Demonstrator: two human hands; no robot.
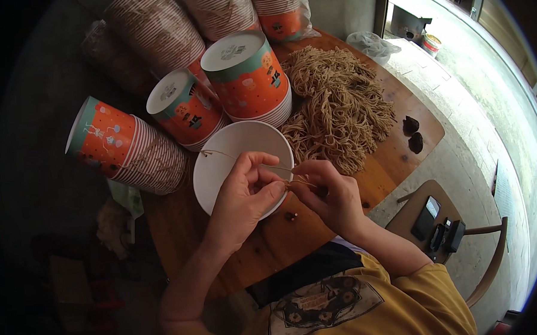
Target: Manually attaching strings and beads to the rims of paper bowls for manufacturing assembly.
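Wooden table (pixel 272 242) beneath everything | left hand (pixel 245 192): thumb and fingers pinched on thin tan cord (pixel 220 153) | right hand (pixel 326 192): fingertips pinched on same cord | cord: over white bowl (pixel 208 176), knotted end toward 10 o'clock | stringy heap (pixel 335 108): 1 o'clock | orange tubs (pixel 250 87): 11 o'clock

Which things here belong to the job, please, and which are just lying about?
Likely in use:
thin cord, held by left hand and right hand
tan cord pile
white bowl

Seemingly idle:
phone on chair
clear plastic bag
two dark pieces
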